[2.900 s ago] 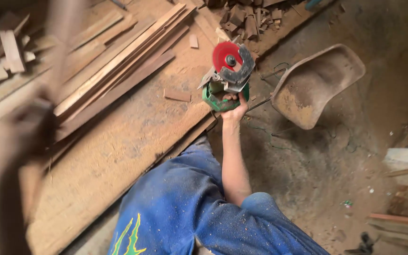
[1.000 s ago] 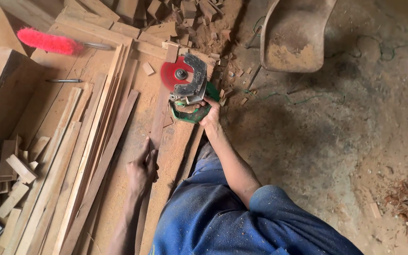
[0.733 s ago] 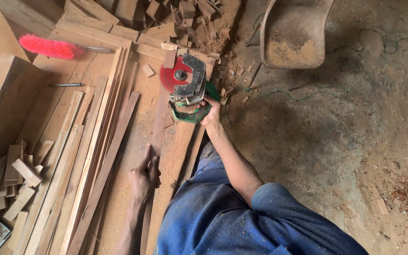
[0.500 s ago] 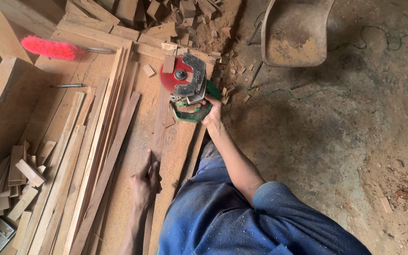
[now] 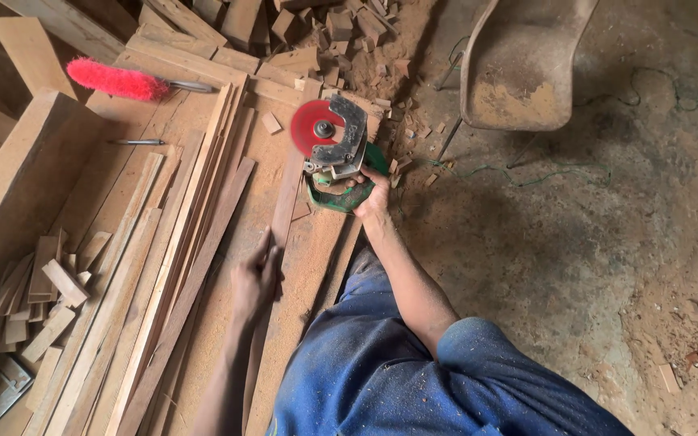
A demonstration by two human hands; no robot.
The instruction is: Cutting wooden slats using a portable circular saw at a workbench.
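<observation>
On the sawdust-covered plank floor, a narrow wooden strip [image 5: 284,211] lies lengthwise, running from the person's knees toward the circular saw [image 5: 333,153]. Left hand [image 5: 255,278] rests flat on this strip, fingers extended and close together, pressing down rather than gripping. Right hand [image 5: 372,192] is closed around the green handle of the saw, which sits at the far end of the strip with its red disc and grey metal guard facing up.

To the left of the strip, a stack of long thin battens [image 5: 167,266] lies parallel, just beside the left hand; their faces are pale, rough-sawn and dusty. Further left sits a thick timber block [image 5: 22,202] and a heap of short offcuts [image 5: 38,295]. A brush with red bristles [image 5: 115,79] and a slim metal rod [image 5: 137,142] lie beyond the battens, well apart from both hands. A small square wood chip [image 5: 271,123] lies near the disc.

Beyond the saw, a pile of chunky wood scraps [image 5: 317,28] crowds the floor edge. A worn, dirt-caked wheelbarrow tub [image 5: 519,64] stands on the bare earth to the right, with a thin green cord [image 5: 527,173] trailing across the ground near it.
</observation>
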